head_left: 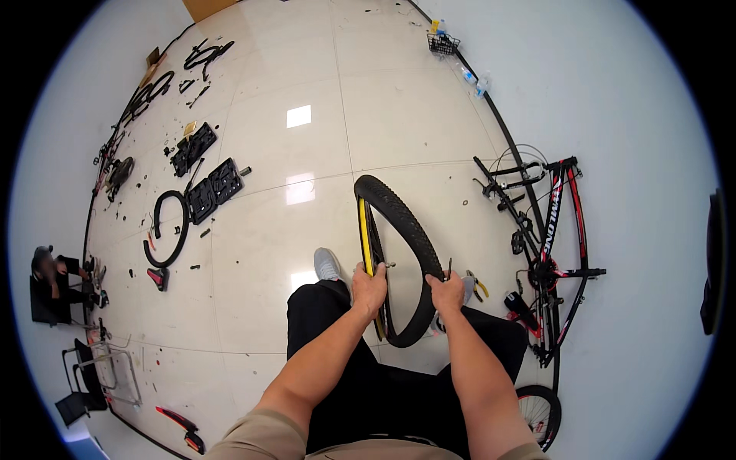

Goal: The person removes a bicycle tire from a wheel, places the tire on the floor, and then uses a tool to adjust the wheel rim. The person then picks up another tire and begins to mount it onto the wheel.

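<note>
One black knobbly tyre (405, 226) with a yellow strip (365, 230) tilts at centre frame — left hand (369, 290) gripping its left side, right hand (445, 293) curled tight on its right. Around lies glossy pale tiled floor (264, 249) — two black trays (215, 190) upper left, one bicycle frame (553, 201) by the white wall (629, 123), right.

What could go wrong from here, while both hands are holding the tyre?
The tyre is held off the floor by the left hand and right hand, so it might drop if a grip loosens. The pliers lie close beside the right shoe, so a small step could land on them.
</note>
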The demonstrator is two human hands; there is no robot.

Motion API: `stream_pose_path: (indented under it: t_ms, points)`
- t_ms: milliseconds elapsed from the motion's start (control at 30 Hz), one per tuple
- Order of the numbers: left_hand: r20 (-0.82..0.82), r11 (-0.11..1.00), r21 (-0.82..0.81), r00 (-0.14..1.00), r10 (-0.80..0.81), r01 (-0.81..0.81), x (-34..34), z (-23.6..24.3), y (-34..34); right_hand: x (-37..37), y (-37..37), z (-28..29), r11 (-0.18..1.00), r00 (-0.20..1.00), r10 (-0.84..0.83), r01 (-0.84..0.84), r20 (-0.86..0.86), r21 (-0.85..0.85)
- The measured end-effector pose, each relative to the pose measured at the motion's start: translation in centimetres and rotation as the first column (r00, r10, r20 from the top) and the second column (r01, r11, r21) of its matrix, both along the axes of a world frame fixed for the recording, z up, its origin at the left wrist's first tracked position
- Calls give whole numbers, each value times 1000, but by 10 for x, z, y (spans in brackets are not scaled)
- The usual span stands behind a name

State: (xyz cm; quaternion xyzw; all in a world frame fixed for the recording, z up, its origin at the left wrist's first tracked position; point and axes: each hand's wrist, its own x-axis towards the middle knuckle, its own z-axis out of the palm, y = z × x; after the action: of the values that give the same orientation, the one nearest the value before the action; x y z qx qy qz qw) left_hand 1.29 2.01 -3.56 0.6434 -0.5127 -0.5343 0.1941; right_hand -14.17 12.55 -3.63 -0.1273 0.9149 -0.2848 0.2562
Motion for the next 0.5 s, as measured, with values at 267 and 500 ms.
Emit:
stream_pose_path:
  t_ms: [267, 500]
  points:
    - [-65, 997, -14, 995, 79, -80, 13, 2, -6, -44, -8, -25, 1000, 996, 16, -14, 89, -22]
    - [-173, 984, 97, 972, 161, -146, 22, 12, -13, -74, -21, -45, 998, 989, 60, -59, 135, -7]
